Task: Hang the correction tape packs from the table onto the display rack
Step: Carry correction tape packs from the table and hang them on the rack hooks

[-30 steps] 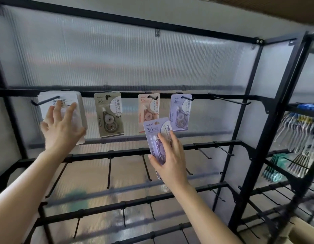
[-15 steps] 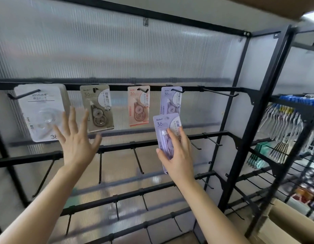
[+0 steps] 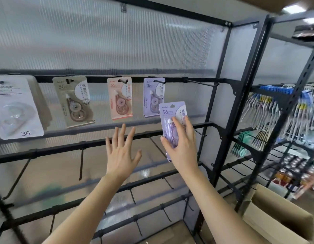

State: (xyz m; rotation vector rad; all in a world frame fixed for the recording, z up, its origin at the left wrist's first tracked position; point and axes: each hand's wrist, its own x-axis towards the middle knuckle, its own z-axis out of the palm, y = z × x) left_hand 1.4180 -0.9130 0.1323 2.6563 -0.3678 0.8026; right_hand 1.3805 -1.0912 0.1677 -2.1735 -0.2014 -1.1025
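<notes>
Lilac card with clear blister: one correction tape pack point(image 3: 172, 110), off the table and gripped in the right hand point(image 3: 183, 150).
- Grip: the thumb lies on the pack's left edge and the fingers point(image 3: 177, 125) are curled over the blister front. The header card and its hang hole stand free above the fingertips, probably kept bare so a peg can pass through.
- Left hand point(image 3: 121, 155): fingers straight and spread, holding nothing. It is left of the held pack and apart from it, perhaps ready to steady the card.

Display rack, top rail point(image 3: 98, 79), contents listed outward from the right fingertips:
- Lilac hung pack point(image 3: 152, 95), just above and left.
- Pink pack point(image 3: 119, 98), above the left fingertips.
- Tan pack point(image 3: 75, 101), further left.
- Large white pack point(image 3: 15, 108), at the far left edge of view.
- Bare peg point(image 3: 202, 82), above and slightly right of the right fingertips. This peg or the lilac pack's own peg is the likely destination; which one cannot be told.
- Lower rails: pegs only.

Cardboard box point(image 3: 276, 219), below the right forearm: contents not visible.

Neighbouring rack, well right of the fingers: hung pens point(image 3: 265, 110).
</notes>
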